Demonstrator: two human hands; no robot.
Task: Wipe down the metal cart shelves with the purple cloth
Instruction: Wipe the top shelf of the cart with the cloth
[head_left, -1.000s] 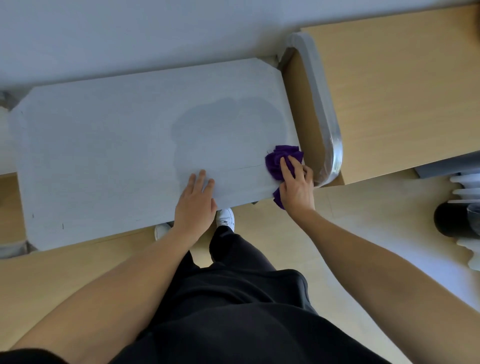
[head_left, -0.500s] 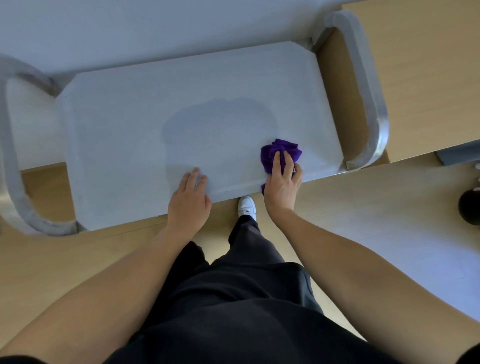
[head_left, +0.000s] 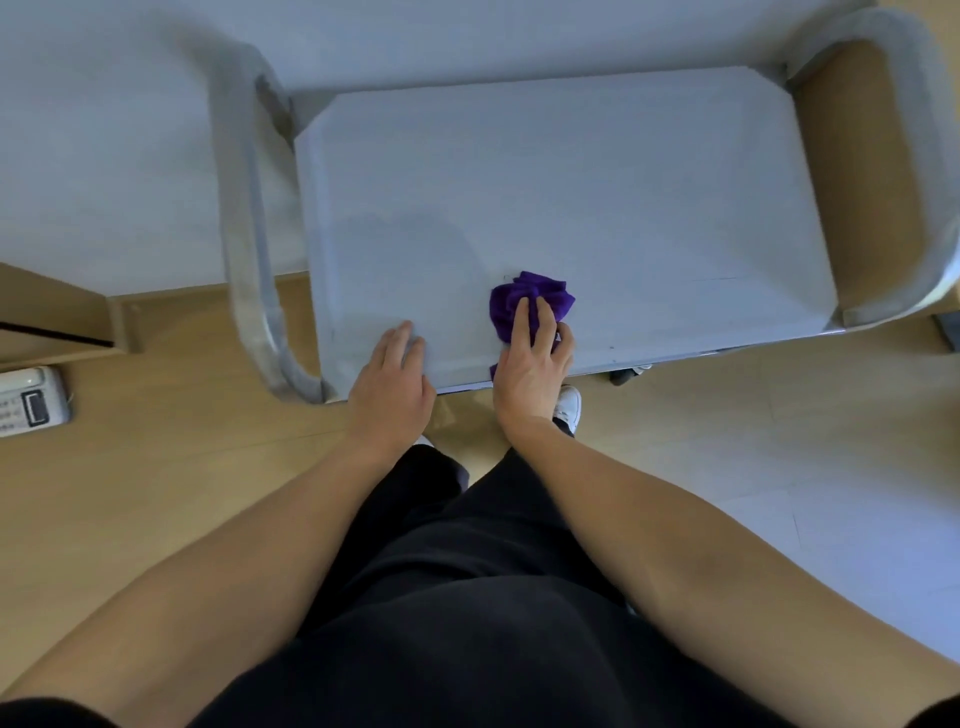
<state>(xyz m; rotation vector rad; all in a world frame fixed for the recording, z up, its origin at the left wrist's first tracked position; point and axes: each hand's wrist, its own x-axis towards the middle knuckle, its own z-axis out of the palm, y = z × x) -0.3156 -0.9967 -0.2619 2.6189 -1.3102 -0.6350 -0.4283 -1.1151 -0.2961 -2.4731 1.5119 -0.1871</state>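
Observation:
The cart's grey metal top shelf (head_left: 597, 171) fills the upper middle of the head view. A bunched purple cloth (head_left: 540, 296) lies near the shelf's front edge, left of centre. My right hand (head_left: 532, 358) presses on the cloth, with two fingers stretched over it and the others curled at its side; a corner of cloth pokes out under the palm. My left hand (head_left: 392, 379) rests flat on the shelf's front edge, just left of the cloth. A faint damp patch (head_left: 410, 244) shows behind my left hand.
Curved metal handles stand at the cart's left end (head_left: 249, 234) and right end (head_left: 919, 156). A wooden cabinet corner (head_left: 57, 317) and a white device (head_left: 31, 400) on the floor lie at the left. My legs and a white shoe (head_left: 569, 405) are below the shelf edge.
My right hand has slid the cloth leftward along the front of the shelf, closer to my left hand. The view has swung left, bringing the cart's left handle into sight.

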